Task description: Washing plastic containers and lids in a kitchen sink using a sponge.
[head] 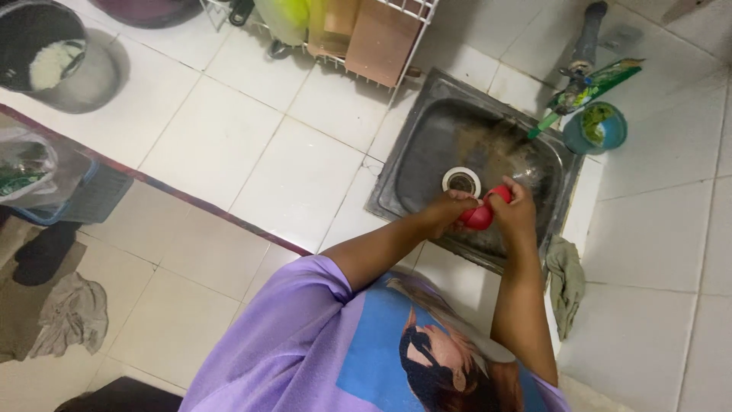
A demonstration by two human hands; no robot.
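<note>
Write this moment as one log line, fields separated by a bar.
left hand: on red cup | right hand: on red cup | place: over sink | nearby: rag

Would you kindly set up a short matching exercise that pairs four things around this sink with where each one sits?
Things:
1. red cup
2. grey rag
3. dish rack
4. teal bowl

Places:
A. draped over the counter edge, right of the sink
B. on the counter behind the sink's left corner
C. held in both hands over the sink
D. on the counter beside the tap

Pairs: 1-C, 2-A, 3-B, 4-D
</note>
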